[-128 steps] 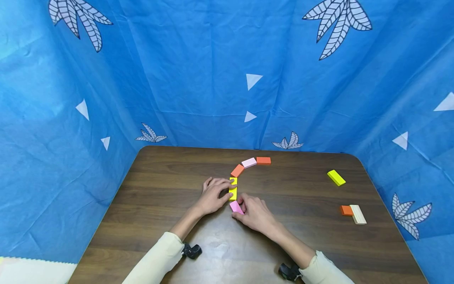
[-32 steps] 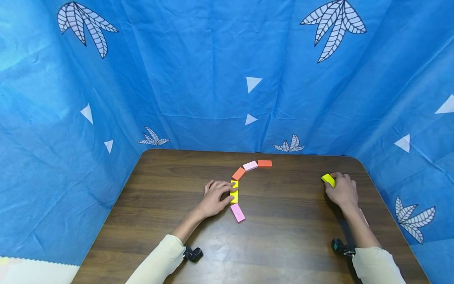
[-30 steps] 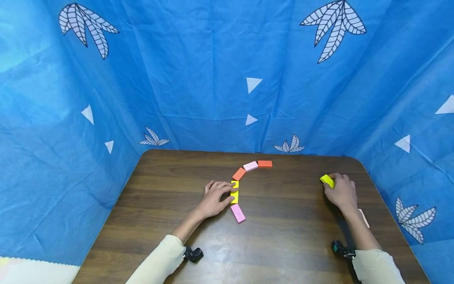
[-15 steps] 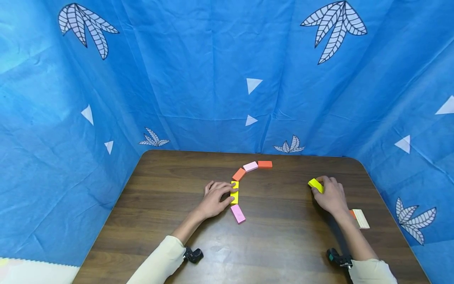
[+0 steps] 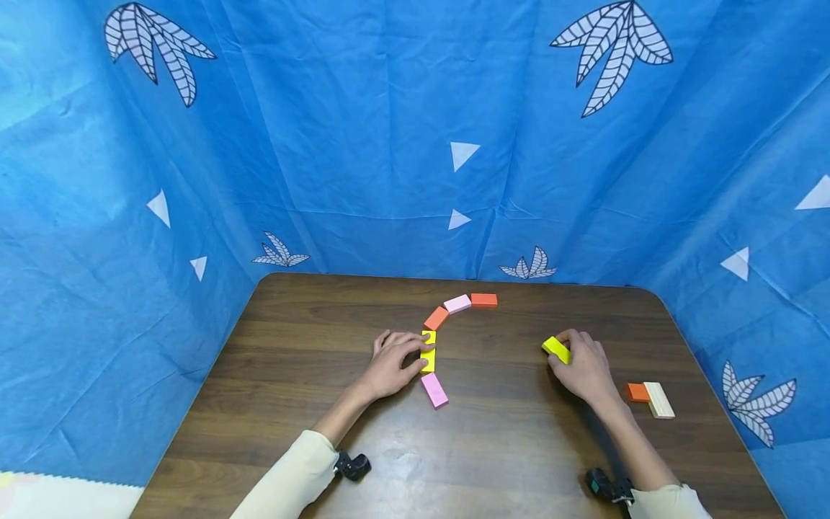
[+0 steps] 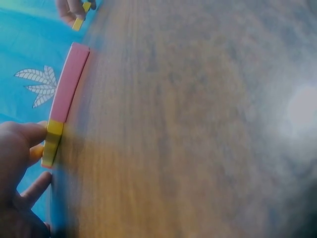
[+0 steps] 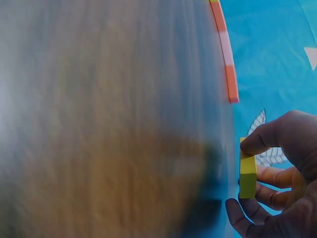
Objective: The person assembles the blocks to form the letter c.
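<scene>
My left hand [image 5: 391,364] rests at a yellow block [image 5: 428,355], its thumb and fingertips touching the top and left side. That block lies flat in a curved row. A pink block [image 5: 434,390] follows on the near side, angled to the right. Beyond the yellow one come an orange block [image 5: 436,318], a pale pink block [image 5: 457,303] and another orange block [image 5: 484,300]. Farther right, my right hand [image 5: 586,367] pinches a second yellow block [image 5: 555,349] between thumb and fingers. In the right wrist view this yellow block [image 7: 247,171] shows above the table's far edge.
At the right, an orange block [image 5: 637,392] lies against a pale wooden block [image 5: 659,400]. A brown wood-grain table [image 5: 493,461] carries everything. A blue cloth [image 5: 389,144] with leaf and triangle prints hangs behind and on both sides.
My right hand has left the pink block, taken hold of the yellow block at the far right and carried it leftward and nearer. The left hand stays in place.
</scene>
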`<state>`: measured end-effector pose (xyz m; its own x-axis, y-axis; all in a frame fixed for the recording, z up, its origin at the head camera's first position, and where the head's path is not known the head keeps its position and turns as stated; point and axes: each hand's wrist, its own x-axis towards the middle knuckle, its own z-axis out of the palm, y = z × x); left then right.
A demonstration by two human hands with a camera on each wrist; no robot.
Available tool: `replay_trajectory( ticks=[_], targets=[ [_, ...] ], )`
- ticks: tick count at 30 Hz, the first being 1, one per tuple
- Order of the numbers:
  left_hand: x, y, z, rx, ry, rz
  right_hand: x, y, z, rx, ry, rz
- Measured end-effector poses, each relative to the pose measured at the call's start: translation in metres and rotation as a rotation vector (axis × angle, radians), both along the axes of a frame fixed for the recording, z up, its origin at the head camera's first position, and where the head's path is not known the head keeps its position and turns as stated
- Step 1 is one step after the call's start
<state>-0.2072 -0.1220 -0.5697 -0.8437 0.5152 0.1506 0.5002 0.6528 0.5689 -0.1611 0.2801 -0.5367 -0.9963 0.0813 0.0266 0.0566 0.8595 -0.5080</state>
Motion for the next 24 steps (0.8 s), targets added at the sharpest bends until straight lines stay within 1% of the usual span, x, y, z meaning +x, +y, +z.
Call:
replay_trajectory(
  ticks=[5,11,18,24],
  targets=[
    [0.000,0.000,0.002,0.000,-0.009,0.002,0.003,-0.013,0.001,-0.005,0.002,0.029],
    [-0.001,0.001,0.002,-0.003,-0.006,-0.001,0.007,-0.026,0.004,-0.001,0.015,0.039],
    [0.001,0.001,0.002,-0.001,-0.004,0.001,0.014,-0.043,0.001,0.006,0.041,0.092],
    [0.003,0.001,0.003,0.005,-0.003,0.006,0.018,-0.054,-0.001,0.008,0.037,0.106]
  ],
)
